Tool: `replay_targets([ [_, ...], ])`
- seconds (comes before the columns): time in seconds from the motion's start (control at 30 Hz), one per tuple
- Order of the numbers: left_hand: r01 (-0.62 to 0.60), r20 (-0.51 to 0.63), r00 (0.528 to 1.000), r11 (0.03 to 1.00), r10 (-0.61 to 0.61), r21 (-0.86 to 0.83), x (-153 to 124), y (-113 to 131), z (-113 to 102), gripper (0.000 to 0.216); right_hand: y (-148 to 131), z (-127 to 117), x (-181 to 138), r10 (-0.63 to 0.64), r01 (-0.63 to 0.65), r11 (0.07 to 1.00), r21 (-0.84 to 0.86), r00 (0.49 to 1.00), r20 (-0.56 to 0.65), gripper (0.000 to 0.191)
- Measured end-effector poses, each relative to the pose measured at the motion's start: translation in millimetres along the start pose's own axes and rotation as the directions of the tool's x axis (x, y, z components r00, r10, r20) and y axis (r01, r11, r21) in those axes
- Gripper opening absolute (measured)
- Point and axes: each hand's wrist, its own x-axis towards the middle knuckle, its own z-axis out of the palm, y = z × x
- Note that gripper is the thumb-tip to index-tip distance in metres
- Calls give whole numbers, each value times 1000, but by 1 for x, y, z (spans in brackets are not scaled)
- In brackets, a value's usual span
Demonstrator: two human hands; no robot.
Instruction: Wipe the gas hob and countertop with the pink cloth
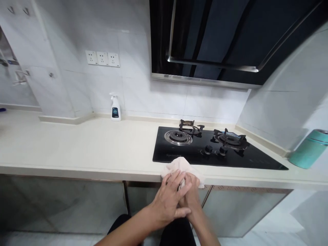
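Counter (77, 143) extends leftward; left hand (167, 198), right hand (192, 193) on cloth (181, 164) at front edge (77, 172).

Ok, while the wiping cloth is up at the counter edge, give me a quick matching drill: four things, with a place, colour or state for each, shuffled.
Things
1. cloth
2. spray bottle
3. cylindrical container
4. left burner

Descriptions
A. turquoise, to the right of the hob
B. with a silver ring, set in black glass
C. pale pink, crumpled, at the front edge of the counter
D. white, upright near the back wall, below the sockets

Pairs: 1-C, 2-D, 3-A, 4-B
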Motion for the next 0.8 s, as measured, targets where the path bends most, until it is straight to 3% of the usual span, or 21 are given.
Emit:
replay_targets([
  [0.1,-11,132,991,998,2,65,7,-16,18,97,6,-29,0,-23,-12,988,153,974,225,58],
  [0.17,45,160,985,993,-63,111,19,-17,28,95,10,-57,4,-22,-64,974,219,930,368,56],
  [0.23,151,178,968,977,-178,152,34,-8,36,96,19,-84,12,-24,-84,966,245,912,409,47],
  [0.3,249,210,935,950,-287,190,51,4,41,94,32,-103,23,5,-74,972,222,955,295,34],
  [0.37,290,245,906,929,-344,230,66,15,43,85,51,-111,37,84,-87,987,135,996,27,32],
  [0.43,281,277,896,926,-347,252,76,20,43,72,72,-108,51,134,-133,991,19,971,-196,38],
  [0.47,264,288,899,932,-331,249,77,20,43,68,82,-103,57,139,-153,987,-44,963,-231,42],
  [0.57,183,239,942,958,-236,222,64,11,44,56,110,-85,63,134,-178,954,-240,973,-188,48],
  [0.67,127,19,990,956,-137,266,27,-10,41,36,129,-74,57,87,-149,923,-354,979,-185,47],
  [0.73,103,-97,992,943,-76,318,-5,-31,29,27,134,-72,51,29,-98,921,-378,982,-184,47],
  [0.8,54,-99,995,936,-21,346,-38,-59,3,27,135,-72,47,-25,-56,920,-389,979,-200,49],
])
